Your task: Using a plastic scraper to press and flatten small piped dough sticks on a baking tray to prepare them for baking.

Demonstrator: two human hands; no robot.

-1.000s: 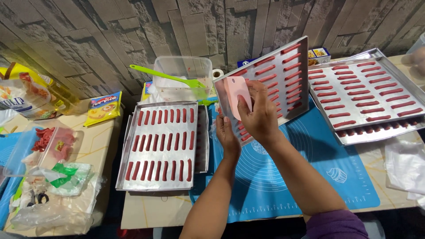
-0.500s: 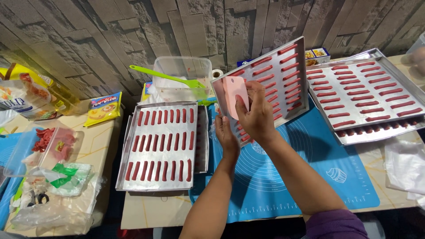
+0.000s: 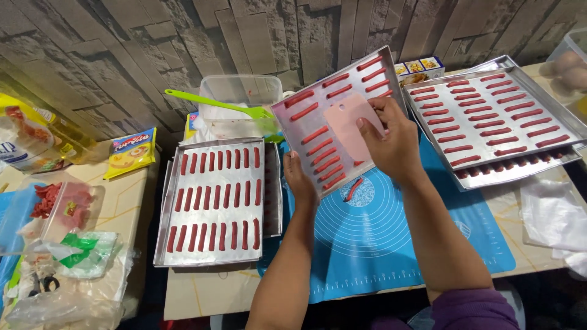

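Beside the lifted tray (image 3: 306, 131) — full trays (image 3: 214, 201) left and right, spatula (image 3: 214, 104) behind.

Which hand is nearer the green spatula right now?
Left. The left hand grips the tilted tray's lower edge, just below and right of the green spatula. The right hand holds the pink scraper farther right.

Flat metal tray (image 3: 215, 256) of red strips at left, another (image 3: 489, 79) at right, stacked on a lower tray. Clear plastic tub (image 3: 235, 91) at back, green spatula (image 3: 214, 102) across it. Yellow snack packet (image 3: 130, 151) near wall. Oil bottle (image 3: 49, 125) far left. Scissors (image 3: 41, 283) among plastic bags. Blue silicone mat (image 3: 391, 238) on table.
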